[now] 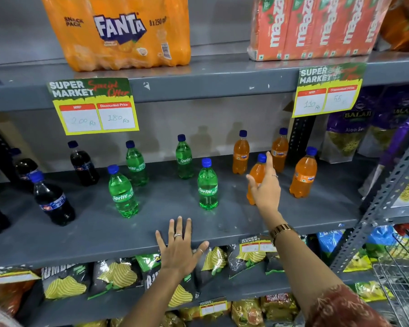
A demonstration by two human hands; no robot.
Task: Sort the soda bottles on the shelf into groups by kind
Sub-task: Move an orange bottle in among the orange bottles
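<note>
Several orange Fanta bottles (pixel 304 173) stand upright at the right of the grey shelf (pixel 165 201). Green Sprite bottles (pixel 207 185) occupy the middle, and dark cola bottles (pixel 53 201) the left. My right hand (pixel 267 187) reaches in with fingers apart, right against the front orange bottle (pixel 256 169) and covering its lower right side. I cannot tell whether the palm touches it. My left hand (pixel 178 251) lies flat on the shelf's front edge with its fingers spread, holding nothing.
A Fanta multipack (pixel 118 31) and Maaza cartons (pixel 312 27) sit on the shelf above. Price tags (pixel 92 107) hang from its edge. Purple snack bags (pixel 350 135) stand to the right, behind an upright post. Chip bags (pixel 113 277) fill the shelf below. A wire basket (pixel 401 279) is lower right.
</note>
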